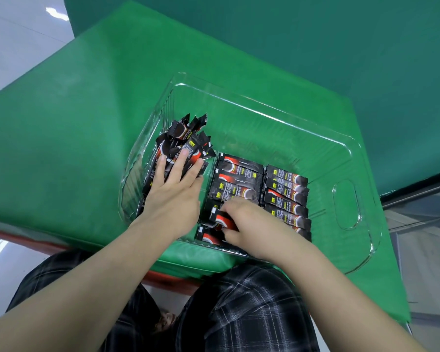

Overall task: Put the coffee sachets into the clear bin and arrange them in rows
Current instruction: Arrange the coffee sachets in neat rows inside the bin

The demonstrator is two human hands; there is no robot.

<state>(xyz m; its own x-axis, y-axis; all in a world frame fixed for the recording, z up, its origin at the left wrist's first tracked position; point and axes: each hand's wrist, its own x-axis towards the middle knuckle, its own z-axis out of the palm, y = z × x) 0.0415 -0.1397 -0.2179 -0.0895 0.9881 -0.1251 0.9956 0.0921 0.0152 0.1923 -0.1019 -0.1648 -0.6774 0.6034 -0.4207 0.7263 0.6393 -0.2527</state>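
Observation:
A clear plastic bin (264, 115) stands on the green table. Inside it, black-and-red coffee sachets lie flat in two rows: a middle row (239, 179) and a right row (287, 194). A loose heap of sachets (186, 141) leans against the bin's left wall. My left hand (175, 191) rests flat on that heap with fingers spread. My right hand (249, 224) is at the near end of the middle row, fingers pinched on one sachet (222, 221). The nearest sachets are partly hidden under my right hand.
The bin's right third (341, 174) holds no sachets, and a handle cut-out (347, 204) is in its right wall. The green cloth (74, 148) covers the table. The table's near edge (178, 262) meets my lap in checked trousers.

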